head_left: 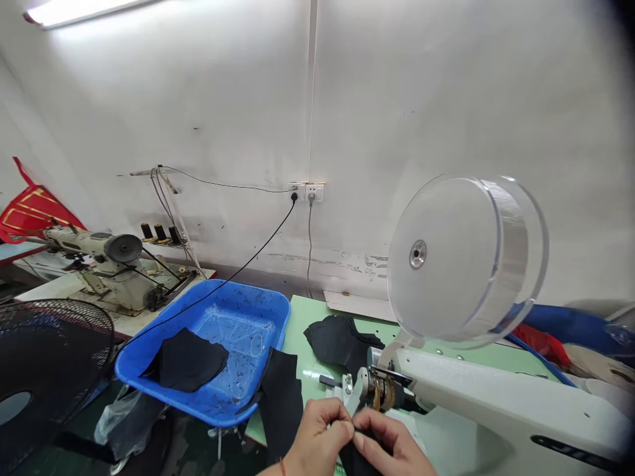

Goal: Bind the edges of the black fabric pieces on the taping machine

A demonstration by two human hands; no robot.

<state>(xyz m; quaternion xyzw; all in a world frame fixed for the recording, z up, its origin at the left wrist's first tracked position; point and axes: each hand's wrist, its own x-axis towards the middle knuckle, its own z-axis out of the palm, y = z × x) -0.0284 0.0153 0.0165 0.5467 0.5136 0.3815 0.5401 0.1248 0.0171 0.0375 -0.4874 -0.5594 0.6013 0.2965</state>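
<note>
My left hand [322, 437] and my right hand [389, 441] are close together at the bottom of the head view. Both are closed in a pinch on a black fabric piece [356, 461], fingertips nearly touching. Part of the cloth is hidden by the fingers. Just beyond them is the working end of a white machine [496, 390], which carries a large clear reel [441, 264] wound with pale tape. A stack of black fabric pieces [340, 340] lies behind the machine head, and more black cloth [282, 400] hangs over the table edge to the left.
A blue plastic tub [238, 317] holds black cut fabric [191, 360]. Left of it are a black fan [54, 357] and an older sewing machine [119, 264]. A black cord [238, 271] runs from the wall socket [305, 192] across the tub. The tabletop [310, 317] is green.
</note>
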